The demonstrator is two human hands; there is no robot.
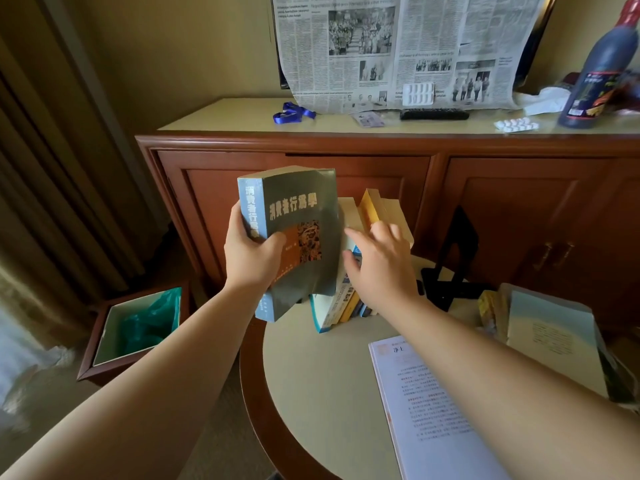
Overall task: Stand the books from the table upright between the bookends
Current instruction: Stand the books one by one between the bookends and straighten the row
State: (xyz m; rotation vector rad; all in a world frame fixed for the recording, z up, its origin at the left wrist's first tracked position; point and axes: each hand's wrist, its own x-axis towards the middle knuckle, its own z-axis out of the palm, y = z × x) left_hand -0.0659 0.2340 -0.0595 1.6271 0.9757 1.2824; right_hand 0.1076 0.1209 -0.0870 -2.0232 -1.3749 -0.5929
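Observation:
My left hand (pixel 251 251) grips a thick grey-green book (pixel 301 209) with a blue spine, held upright above the left edge of the round table (pixel 311 375). A row of several books (pixel 346 299) stands just right of it, leaning. My right hand (pixel 379 265) rests flat against those standing books, fingers spread. A black bookend (pixel 457 251) stands to the right of the row, apart from it. The left bookend is hidden behind the held book. An open white book (pixel 426 403) lies flat at the table's near right, and a pale blue book (pixel 550 327) lies further right.
A wooden cabinet (pixel 346 147) stands right behind the table, with a newspaper (pixel 398 50), a dark bottle (pixel 595 71), a remote (pixel 434 114), pill packs and a blue lanyard (pixel 292 113) on top. A waste bin (pixel 138 330) with a green liner sits on the floor at left, by curtains.

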